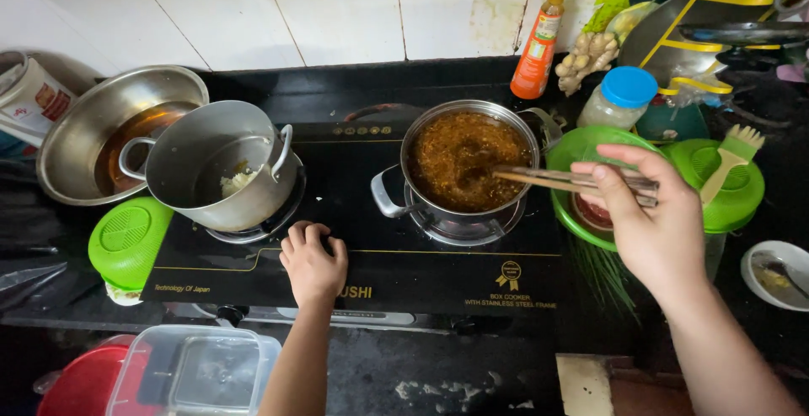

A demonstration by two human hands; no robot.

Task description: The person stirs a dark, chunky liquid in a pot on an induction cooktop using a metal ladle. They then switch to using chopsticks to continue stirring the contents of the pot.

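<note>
My right hand (649, 218) grips a pair of wooden chopsticks (548, 177) whose tips reach into a steel pot (468, 163) full of brown chopped mixture on the right burner. My left hand (313, 258) rests as a closed fist on the front of the black glass stove (371, 264), between the two burners, holding nothing. On the left burner a second steel pot (215, 171) sits tilted, with a little pale food inside.
A steel bowl (101, 129) with brown liquid stands far left, a green lid (128, 241) below it. A green basket (590, 150), blue-capped jar (622, 96), orange sauce bottle (538, 45), ginger (590, 53) and green tub with brush (729, 176) crowd the right. A clear box (198, 370) is at front.
</note>
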